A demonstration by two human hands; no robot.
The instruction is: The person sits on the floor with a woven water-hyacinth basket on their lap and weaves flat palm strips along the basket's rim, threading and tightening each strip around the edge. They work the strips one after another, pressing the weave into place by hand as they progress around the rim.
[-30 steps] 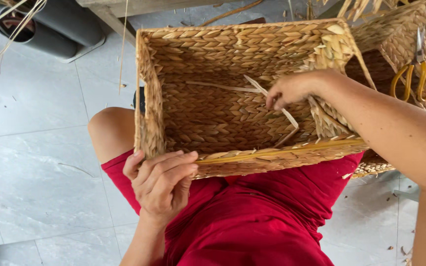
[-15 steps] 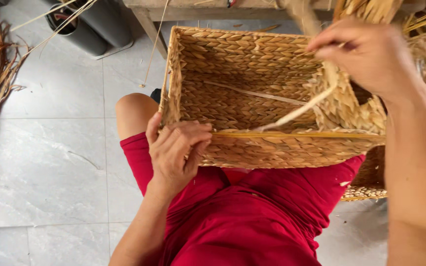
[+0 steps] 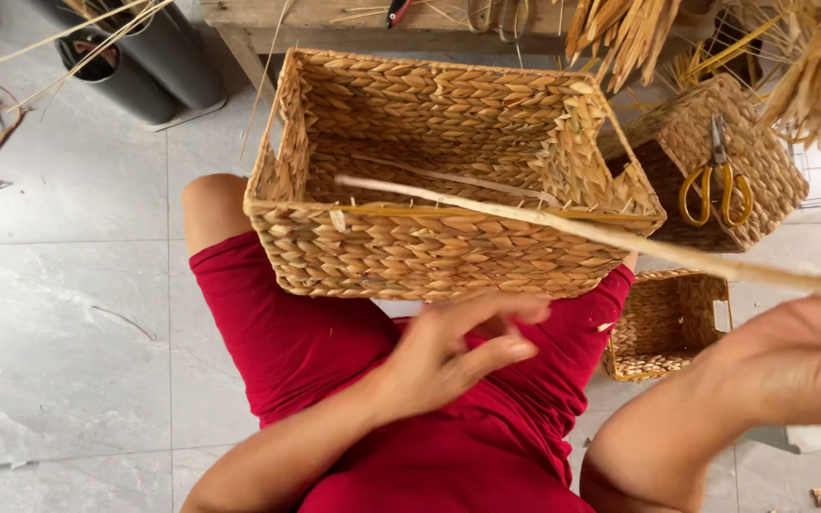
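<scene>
**Pale weaving strand being drawn taut from the woven basket**

The large rectangular woven straw basket [image 3: 448, 180] is resting on the person's lap, on the red shorts [image 3: 334, 351], with its open top facing the camera. A long pale flat fibre strand [image 3: 544, 220] is running from inside the basket, over the near rim, out to the right hand [image 3: 800, 356]. That hand is sitting at the frame's right edge; its grip looks closed around the strand's far end, though the fingers are hidden and blurred, so I cannot tell for certain. The left hand [image 3: 458, 347] is hovering just in front of the basket's near wall, fingers loosely spread and holding nothing.

The strand is looking light, thin and springy, likely to crease or split if bent sharply, so a pinch close to the weave would suit it. The basket is looking light yet stiff, best steadied by its rim. A smaller woven basket [image 3: 662, 323] is sitting on the floor to the right, and yellow-handled scissors [image 3: 716, 185] are lying on another woven basket [image 3: 762, 161].
</scene>
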